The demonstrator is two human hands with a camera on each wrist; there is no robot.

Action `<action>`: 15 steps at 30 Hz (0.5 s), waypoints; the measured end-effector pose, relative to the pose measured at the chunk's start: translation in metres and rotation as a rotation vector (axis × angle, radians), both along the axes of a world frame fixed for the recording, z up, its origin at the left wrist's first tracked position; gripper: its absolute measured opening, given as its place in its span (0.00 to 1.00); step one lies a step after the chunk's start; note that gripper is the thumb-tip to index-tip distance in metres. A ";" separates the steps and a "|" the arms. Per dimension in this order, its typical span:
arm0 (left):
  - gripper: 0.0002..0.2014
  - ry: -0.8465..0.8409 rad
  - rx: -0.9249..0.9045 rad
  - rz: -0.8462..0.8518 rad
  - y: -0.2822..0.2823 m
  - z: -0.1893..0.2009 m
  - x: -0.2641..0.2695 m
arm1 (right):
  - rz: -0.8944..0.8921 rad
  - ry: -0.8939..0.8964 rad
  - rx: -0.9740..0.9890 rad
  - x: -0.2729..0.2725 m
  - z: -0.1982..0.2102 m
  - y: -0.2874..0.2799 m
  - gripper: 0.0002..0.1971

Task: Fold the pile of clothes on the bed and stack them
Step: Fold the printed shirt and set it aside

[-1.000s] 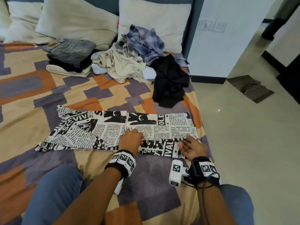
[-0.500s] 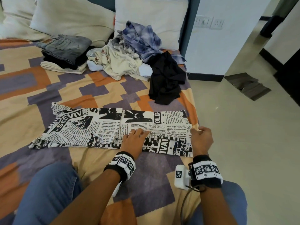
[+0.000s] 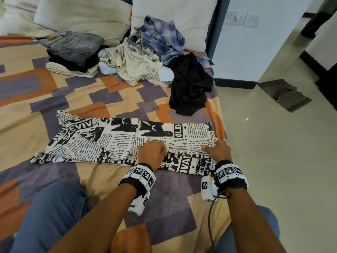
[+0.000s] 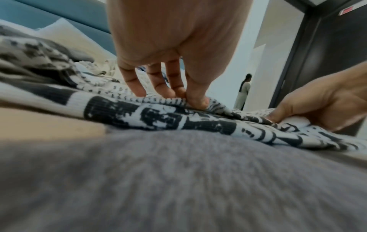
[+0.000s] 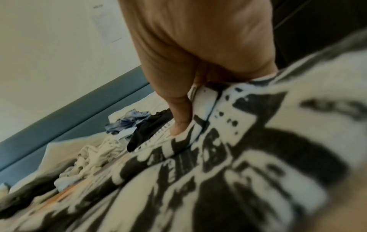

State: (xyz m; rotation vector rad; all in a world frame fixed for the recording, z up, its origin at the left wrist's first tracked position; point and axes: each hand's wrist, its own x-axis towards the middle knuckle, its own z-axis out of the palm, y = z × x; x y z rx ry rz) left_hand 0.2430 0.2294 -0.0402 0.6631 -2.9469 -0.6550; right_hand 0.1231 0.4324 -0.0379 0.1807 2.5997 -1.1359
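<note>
Both hands (image 3: 151,154) (image 3: 219,151) on garment (image 3: 102,141) hem

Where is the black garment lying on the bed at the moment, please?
In the head view, the black garment lies by the bed's right edge, beside the unfolded pile, beyond the newspaper-print garment.

Both hands, left hand (image 3: 151,154) and right hand (image 3: 219,151), pinch the near folded edge of a black-and-white newspaper-print garment (image 3: 113,141) spread on the patterned bedspread (image 3: 27,99).
</note>
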 end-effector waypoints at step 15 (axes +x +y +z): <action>0.34 -0.101 0.064 -0.430 0.008 -0.009 0.016 | -0.081 -0.075 -0.356 -0.010 0.027 -0.014 0.14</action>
